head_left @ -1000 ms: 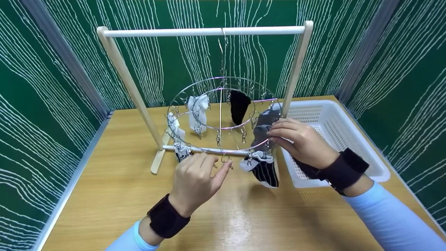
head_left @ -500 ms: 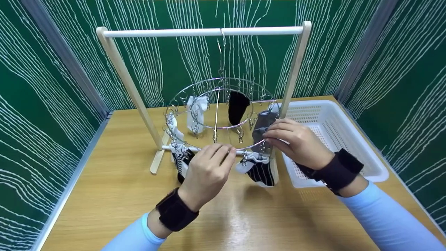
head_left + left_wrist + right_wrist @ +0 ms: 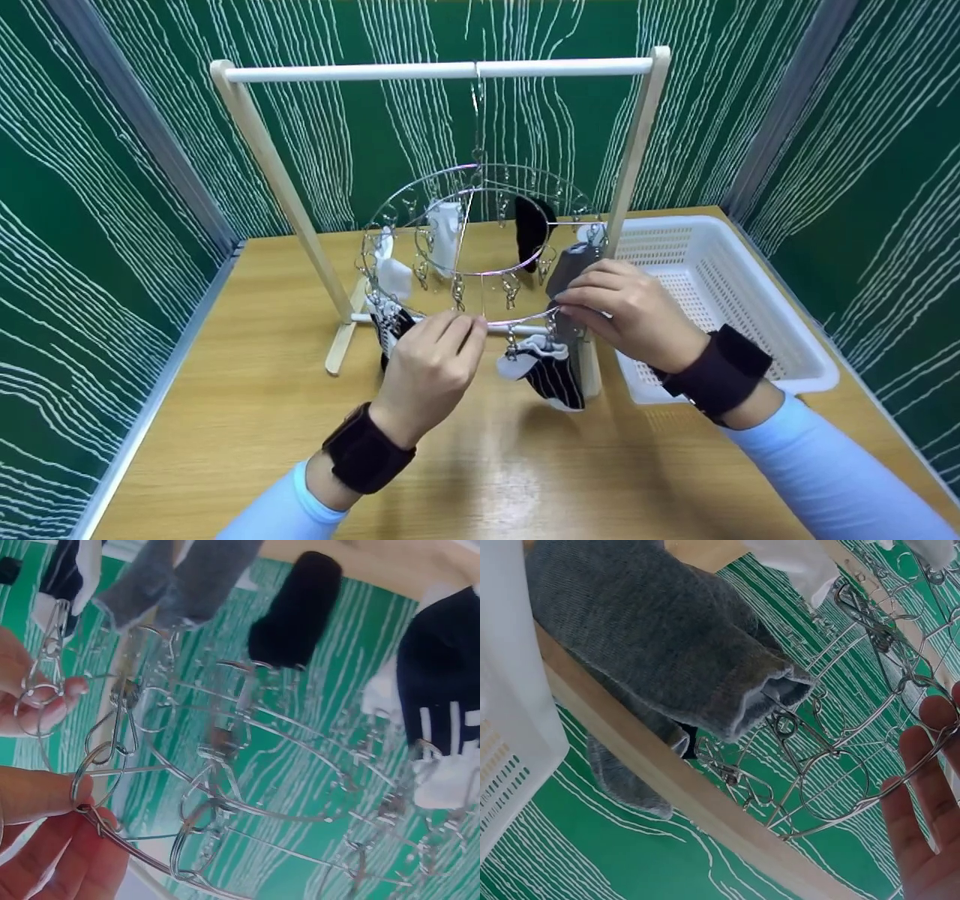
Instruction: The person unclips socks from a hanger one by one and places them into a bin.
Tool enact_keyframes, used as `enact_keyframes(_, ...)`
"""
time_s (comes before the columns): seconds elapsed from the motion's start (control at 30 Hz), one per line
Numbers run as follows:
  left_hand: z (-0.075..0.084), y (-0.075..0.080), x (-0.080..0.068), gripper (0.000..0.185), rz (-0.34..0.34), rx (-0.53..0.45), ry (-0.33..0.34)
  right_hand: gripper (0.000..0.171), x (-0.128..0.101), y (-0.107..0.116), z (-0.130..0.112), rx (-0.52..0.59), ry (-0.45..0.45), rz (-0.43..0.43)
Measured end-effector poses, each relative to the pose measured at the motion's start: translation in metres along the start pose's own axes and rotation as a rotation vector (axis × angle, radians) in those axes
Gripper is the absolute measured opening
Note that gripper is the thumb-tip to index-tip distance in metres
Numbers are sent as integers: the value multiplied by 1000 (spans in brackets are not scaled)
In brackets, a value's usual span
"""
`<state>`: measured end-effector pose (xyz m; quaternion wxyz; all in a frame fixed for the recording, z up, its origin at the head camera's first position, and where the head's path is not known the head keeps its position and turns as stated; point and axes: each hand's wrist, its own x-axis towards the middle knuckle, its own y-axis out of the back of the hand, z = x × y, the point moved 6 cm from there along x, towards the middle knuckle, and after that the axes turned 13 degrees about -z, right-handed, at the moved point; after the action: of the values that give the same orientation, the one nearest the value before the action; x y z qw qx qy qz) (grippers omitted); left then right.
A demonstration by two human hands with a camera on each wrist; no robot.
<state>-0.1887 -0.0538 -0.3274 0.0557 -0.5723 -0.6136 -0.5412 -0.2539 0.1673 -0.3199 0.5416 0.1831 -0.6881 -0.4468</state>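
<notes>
A round metal clip hanger (image 3: 517, 266) hangs by its hook from a drying rack. My left hand (image 3: 431, 367) pinches its outer ring at the near side; the left wrist view shows the thumb (image 3: 45, 791) and fingers meeting there beside a clip loop. Further right on the same ring, my right hand (image 3: 630, 311) holds the rim between thumb and fingers. Clipped around the hanger are grey socks (image 3: 652, 637), a black-and-white striped sock (image 3: 551, 375), a black sock (image 3: 531, 232), white socks (image 3: 446, 236) and a black-and-white patterned sock (image 3: 390, 326), partly behind my left hand.
The rack has a white top bar (image 3: 360, 73) and wooden legs (image 3: 285, 191). A white perforated basket (image 3: 802, 352) stands on the wooden table (image 3: 247, 420) at the right, behind my right wrist. Green white-lined panels (image 3: 315, 135) enclose the table.
My left hand moved right, took the ring, then drew back left. My right hand shifted slightly left. The hanger has turned: its near striped sock went left, its far socks right.
</notes>
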Motion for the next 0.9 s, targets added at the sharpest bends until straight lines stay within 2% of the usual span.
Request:
enact_keyframes(0.5, -29, -4, -14, 13, -3, -31, 41, 30, -4, 4, 9, 12, -63, -63)
enact_keyframes(0.7, -41, -4, -20, 15, -17, -46, 75, 22, -2, 0, 9, 11, -40, -78)
enact_keyframes(0.9, -49, -5, -24, 17, -23, -44, 100, 19, 1, -2, 5, -3, 0, -36)
